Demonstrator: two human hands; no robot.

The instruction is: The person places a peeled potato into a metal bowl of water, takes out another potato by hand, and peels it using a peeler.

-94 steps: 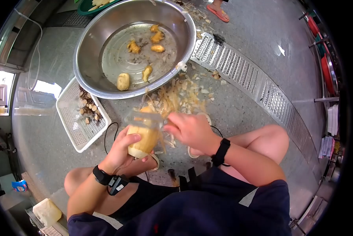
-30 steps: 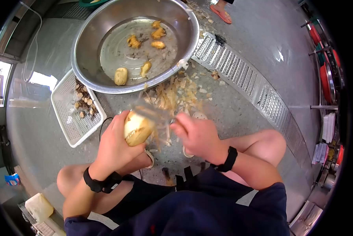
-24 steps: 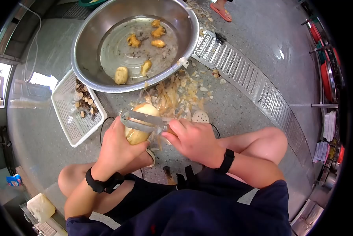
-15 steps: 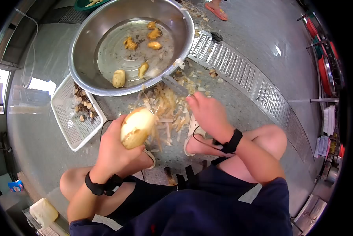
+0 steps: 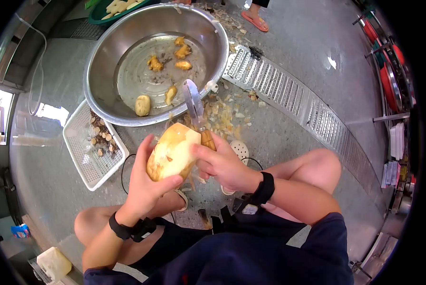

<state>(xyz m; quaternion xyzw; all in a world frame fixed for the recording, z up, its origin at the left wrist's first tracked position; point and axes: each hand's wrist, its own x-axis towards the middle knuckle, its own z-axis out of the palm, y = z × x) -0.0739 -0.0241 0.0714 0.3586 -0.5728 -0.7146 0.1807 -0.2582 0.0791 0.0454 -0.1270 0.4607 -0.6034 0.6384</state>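
My left hand (image 5: pixel 145 178) is wrapped round a large, pale yellow tuber (image 5: pixel 171 154), partly peeled with brown skin patches low down. Its flat cut end faces up and right. In my right hand (image 5: pixel 225 164) is a peeler (image 5: pixel 194 102) with a wooden handle and a broad, slotted metal blade pointing up, away from me. The right thumb rests against the tuber's right side, so both hands meet at it. Beyond them stands a big metal basin (image 5: pixel 95 76) with a little water, several knobbly ginger-like pieces (image 5: pixel 183 51) and a stubby tuber piece (image 5: pixel 142 105).
Peelings (image 5: pixel 222 114) litter the floor before the basin. A white plastic basket (image 5: pixel 87 164) with small brown cut pieces stands left. A metal drain grate (image 5: pixel 284 85) curves right. A green tub (image 5: pixel 96 15) of peeled tubers sits behind. Another person's sandalled foot (image 5: pixel 255 20) shows at the top.
My right hand has moved left and down to the tuber, and the peeler now points upward. The tuber has turned, showing its flat cut end. The view has shifted slightly.
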